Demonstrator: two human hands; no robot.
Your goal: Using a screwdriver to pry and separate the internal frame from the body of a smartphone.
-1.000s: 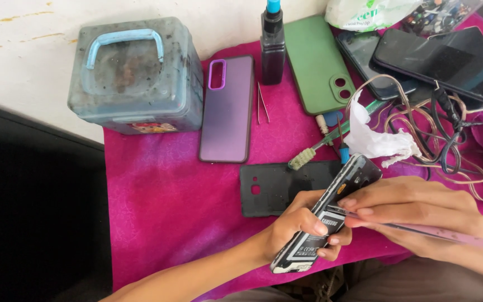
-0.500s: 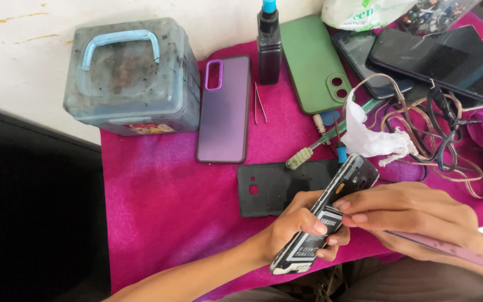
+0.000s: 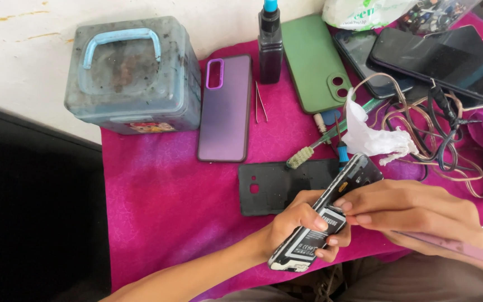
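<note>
Hands hold an open phone [image 3: 325, 215] just above the pink cloth [image 3: 169, 196]. The left hand [image 3: 300, 226] grips it, and the right hand [image 3: 415, 212] presses fingers on its battery [image 3: 314, 235]. Little has changed since a second ago; its black back cover [image 3: 278, 184] lies beside it.

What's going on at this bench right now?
A person holds an opened phone on edge over a magenta cloth, its back off and the battery showing. The left hand grips the lower end; the right hand presses its fingertips near the battery's top edge. The black back cover lies flat on the cloth just behind. Further back lie a purple phone case, a green phone case, tweezers, a crumpled tissue and tangled cables.
</note>
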